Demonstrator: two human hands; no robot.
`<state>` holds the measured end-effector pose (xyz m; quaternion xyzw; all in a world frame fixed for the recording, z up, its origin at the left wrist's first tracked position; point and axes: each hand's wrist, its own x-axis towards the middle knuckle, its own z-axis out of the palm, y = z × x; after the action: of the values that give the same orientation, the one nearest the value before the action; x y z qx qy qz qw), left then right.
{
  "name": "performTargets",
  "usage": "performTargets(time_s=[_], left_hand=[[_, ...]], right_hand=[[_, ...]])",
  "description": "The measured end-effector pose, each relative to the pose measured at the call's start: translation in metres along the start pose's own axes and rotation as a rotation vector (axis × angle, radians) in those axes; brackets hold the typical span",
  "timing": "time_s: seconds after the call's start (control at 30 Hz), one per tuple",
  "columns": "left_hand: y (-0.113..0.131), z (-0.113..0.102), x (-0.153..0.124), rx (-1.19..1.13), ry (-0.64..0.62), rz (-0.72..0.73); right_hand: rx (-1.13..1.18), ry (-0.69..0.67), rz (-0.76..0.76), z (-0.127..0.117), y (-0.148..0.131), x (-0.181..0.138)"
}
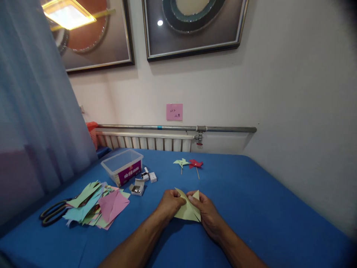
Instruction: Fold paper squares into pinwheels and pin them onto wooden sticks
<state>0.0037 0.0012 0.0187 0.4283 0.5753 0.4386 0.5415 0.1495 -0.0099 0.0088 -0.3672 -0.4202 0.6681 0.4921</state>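
Observation:
A pale yellow-green paper square (187, 211) with slits cut in from its corners is held between my two hands above the blue table. My left hand (170, 204) pinches its left side, thumb on top. On the right side, my right hand (205, 211) grips the sheet with the thumb pressed near the middle. Some of the paper's points stand up between the thumbs. Fingers behind the sheet are partly hidden. Farther back lie two finished paper pinwheels on sticks, a light green pinwheel (181, 162) and a red pinwheel (196, 164).
To the left, a pile of cut coloured paper (114, 204) partly covers black-handled scissors (52, 212). Behind it stands a clear plastic tub (122, 163) with a purple label. Small white boxes (137, 187) sit beside the tub, one open with shiny pieces inside. A radiator (145, 143) runs along the wall.

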Motion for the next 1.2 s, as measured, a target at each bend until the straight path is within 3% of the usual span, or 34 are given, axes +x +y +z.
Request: performTargets(time_s=[0.37,0.63,1.2], left_hand=[[-0.013,-0.003,0.011,-0.028,-0.068,0.013],[-0.010,-0.006,0.007,-0.033,-0.078,0.017],[-0.009,-0.004,0.001,-0.088,-0.141,0.052]], right_hand=[[-0.268,0.008,-0.078,-0.011,0.017,0.017],[-0.238,0.020,-0.092,-0.012,0.018,0.018],[-0.406,0.211,-0.220,-0.006,0.014,0.011]])
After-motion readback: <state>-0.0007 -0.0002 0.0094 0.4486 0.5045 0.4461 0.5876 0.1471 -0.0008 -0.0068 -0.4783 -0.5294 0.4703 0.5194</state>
